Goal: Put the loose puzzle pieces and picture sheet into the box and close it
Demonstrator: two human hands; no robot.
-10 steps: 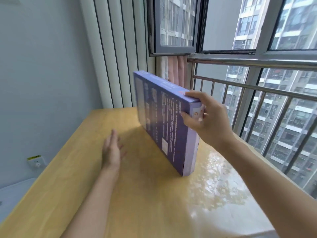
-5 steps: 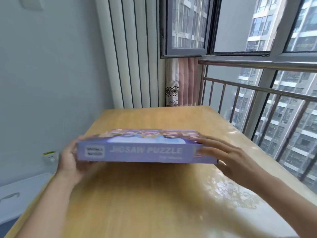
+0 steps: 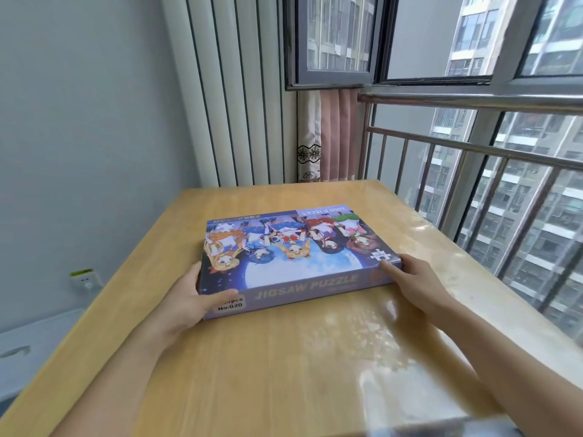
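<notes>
Two bare forearms reached in from the near edge over the wooden desk (image 3: pixel 284 367), whose right side carried a glossy sheen reflecting the window. Each hand met a near corner of the closed puzzle box (image 3: pixel 293 250), which lay flat on the desk near its middle, picture side up, the printed figures upside down to the viewer and the words JIGSAW PUZZLE readable along its near side. The left hand (image 3: pixel 186 298) gripped the near left corner, its thumb curled over the lid and its fingers (image 3: pixel 196 270) lying against the left side. The right hand (image 3: pixel 413 279) rested at the near right corner with its fingers (image 3: pixel 388 265) fairly straight, touching the lid's edge and the side below it rather than wrapping round. Beyond the box, the desk ran back to a ribbed white wall panel (image 3: pixel 233 89) and a pink curtain (image 3: pixel 337 137). To the right stood a metal railing (image 3: pixel 473 146) before windows, apartment blocks beyond. A wall socket (image 3: pixel 84 280) sat low on the grey wall at left.
</notes>
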